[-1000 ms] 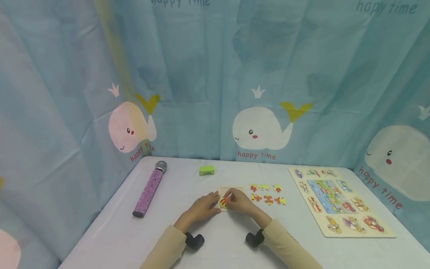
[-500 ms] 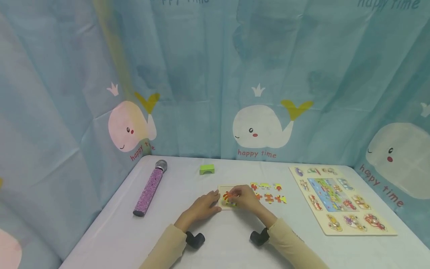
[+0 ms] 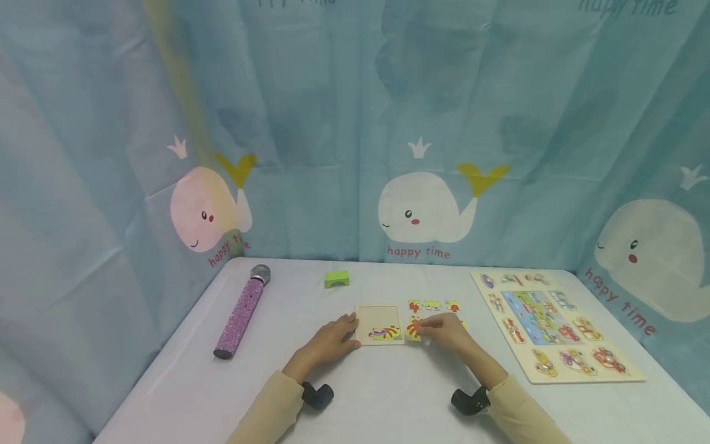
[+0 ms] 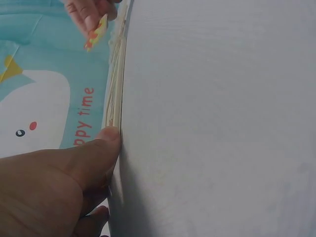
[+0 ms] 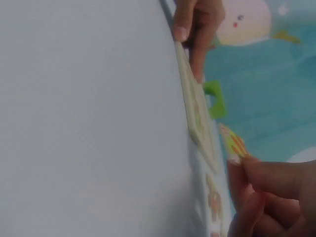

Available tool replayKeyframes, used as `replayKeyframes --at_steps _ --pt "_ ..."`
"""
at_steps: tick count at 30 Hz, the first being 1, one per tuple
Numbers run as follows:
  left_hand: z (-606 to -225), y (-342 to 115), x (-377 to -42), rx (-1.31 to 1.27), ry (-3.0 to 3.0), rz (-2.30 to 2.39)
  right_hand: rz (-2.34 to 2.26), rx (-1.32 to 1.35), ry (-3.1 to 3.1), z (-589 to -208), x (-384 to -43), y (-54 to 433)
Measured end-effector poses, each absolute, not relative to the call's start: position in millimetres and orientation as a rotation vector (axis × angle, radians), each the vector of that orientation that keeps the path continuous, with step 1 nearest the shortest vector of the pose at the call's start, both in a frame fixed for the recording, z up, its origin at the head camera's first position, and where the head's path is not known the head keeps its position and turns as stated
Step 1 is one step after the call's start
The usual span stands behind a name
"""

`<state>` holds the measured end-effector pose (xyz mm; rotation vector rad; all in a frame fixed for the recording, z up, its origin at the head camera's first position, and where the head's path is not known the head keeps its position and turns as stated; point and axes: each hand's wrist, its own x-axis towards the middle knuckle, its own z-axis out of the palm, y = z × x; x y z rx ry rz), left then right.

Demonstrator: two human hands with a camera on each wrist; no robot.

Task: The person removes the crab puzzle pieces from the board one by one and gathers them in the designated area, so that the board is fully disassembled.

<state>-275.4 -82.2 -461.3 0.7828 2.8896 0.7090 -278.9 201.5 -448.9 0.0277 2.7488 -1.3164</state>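
In the head view, a small square wooden puzzle board (image 3: 377, 314) lies on the table, with colourful jigsaw pieces (image 3: 385, 333) along its near side. My left hand (image 3: 331, 339) rests at the board's left edge, its thumb and fingertips touching the rim. Just right of the board, my right hand (image 3: 446, 333) pinches a yellow and orange jigsaw piece (image 3: 413, 331) between thumb and fingers. The right wrist view shows this piece (image 5: 233, 142) raised and tilted near the board's corner. Several loose jigsaw pieces (image 3: 431, 304) lie behind the right hand, which partly hides some.
A green arch block (image 3: 336, 279) stands at the back. On the left lies a purple glittery microphone (image 3: 240, 317). A large wooden knob puzzle (image 3: 532, 370) with vehicle shapes occupies the right side. A blue whale-print curtain (image 3: 310, 203) hangs behind the table.
My right hand has moved rightward, from over the board to beside it, with a jigsaw piece in its fingers. The pieces in the board are now uncovered. My left hand stays at the rim.
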Motion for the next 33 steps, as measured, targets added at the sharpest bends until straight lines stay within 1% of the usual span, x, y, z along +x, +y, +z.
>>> replayKeyframes --at_steps 6,18,33 --pt "-462 -84 -275 0.762 2.896 0.712 -1.238 0.084 2.734 -452 -272 218" --pt "-463 -84 -274 0.747 2.876 0.726 -1.269 0.061 2.754 -460 -273 213" --pt "-459 -82 -272 0.722 2.88 0.734 -1.258 0.041 2.767 -458 -270 217"
